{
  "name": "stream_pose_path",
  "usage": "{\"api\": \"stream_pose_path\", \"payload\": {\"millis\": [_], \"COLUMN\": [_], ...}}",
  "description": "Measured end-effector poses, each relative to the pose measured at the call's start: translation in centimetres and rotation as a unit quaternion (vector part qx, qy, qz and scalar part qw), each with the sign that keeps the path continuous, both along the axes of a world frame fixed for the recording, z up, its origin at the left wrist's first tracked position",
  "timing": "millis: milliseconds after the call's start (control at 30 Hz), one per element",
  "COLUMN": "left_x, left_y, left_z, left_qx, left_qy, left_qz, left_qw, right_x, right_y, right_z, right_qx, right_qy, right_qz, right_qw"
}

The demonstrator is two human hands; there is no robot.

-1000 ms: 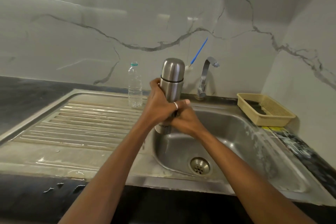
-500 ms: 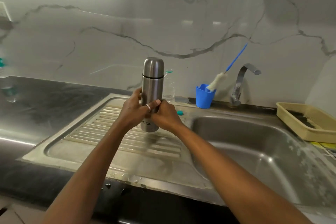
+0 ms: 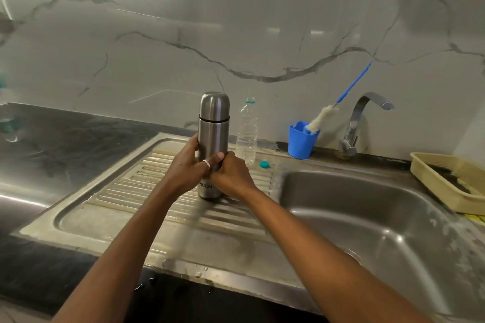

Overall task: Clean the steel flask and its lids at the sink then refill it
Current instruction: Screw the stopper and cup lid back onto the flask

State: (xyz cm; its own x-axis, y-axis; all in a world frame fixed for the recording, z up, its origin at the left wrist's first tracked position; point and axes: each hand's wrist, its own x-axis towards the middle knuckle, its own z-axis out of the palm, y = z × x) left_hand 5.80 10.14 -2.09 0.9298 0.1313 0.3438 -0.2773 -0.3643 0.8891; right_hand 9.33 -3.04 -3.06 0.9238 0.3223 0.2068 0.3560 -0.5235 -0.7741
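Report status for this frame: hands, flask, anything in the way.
Left hand and right hand both grip the cylindrical brushed-steel flask. Flask upright over ribbed steel drainboard, cap on. Clear plastic bottle close behind.

Plastic bottle (image 3: 247, 133) just behind flask (image 3: 213, 128), drainboard (image 3: 126, 191) left open

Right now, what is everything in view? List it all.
flask: 1, steel, lid on, upright at the drainboard
bottle: 1, clear, behind the flask
cap: 1, teal, loose on the drainboard by the bottle
cup: 1, blue, left of the tap
brush: 1, blue handle, white head, standing in the cup
tap: 1, steel, behind the basin
sink: 1, steel, drainboard left, basin right
basket: 1, beige, right of the basin
counter: 1, dark, around the sink
left hand: 1, grips the flask
right hand: 1, grips the flask
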Motion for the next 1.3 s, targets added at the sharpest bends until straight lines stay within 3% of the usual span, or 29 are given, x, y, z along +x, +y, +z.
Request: {"api": "stream_pose_path", "payload": {"millis": [367, 500, 633, 733, 800, 933, 1067, 1300], "left_x": [-0.5, -1.5, -3.4, -3.8, -3.3, -0.6, 3.9, 11.4], "left_y": [-0.8, -1.8, -3.1, -5.5, -7.6, -11.4, -13.5, -13.3], "left_z": [-0.4, -1.4, -2.4, -2.3, -2.3, -2.8, -2.2, -0.6], "left_qx": [-0.013, 0.069, 0.237, 0.299, 0.311, 0.239, 0.137, 0.091], "left_qy": [0.031, 0.022, -0.184, -0.283, -0.274, -0.196, -0.123, -0.041], "left_qz": [0.024, 0.153, 0.324, 0.264, 0.188, 0.109, 0.120, 0.199], "left_qw": [0.999, 0.986, 0.897, 0.872, 0.890, 0.945, 0.976, 0.975], "right_x": [-0.7, -1.2, -1.1, -0.2, 0.7, 3.5, 7.0, 12.5], "right_y": [-0.1, -1.7, -4.6, -7.3, -8.7, -10.6, -11.5, -10.6], "right_z": [0.4, 1.1, 1.9, 1.9, 1.6, 0.8, 0.3, -1.5], "right_qx": [-0.031, -0.056, -0.103, -0.117, -0.116, -0.135, -0.188, -0.263], "right_qy": [0.031, 0.082, 0.100, 0.084, 0.070, 0.016, -0.014, -0.012], "right_qz": [0.008, 0.042, 0.041, 0.036, 0.015, -0.049, -0.087, -0.042], "right_qw": [0.999, 0.994, 0.989, 0.989, 0.991, 0.990, 0.978, 0.964]}}
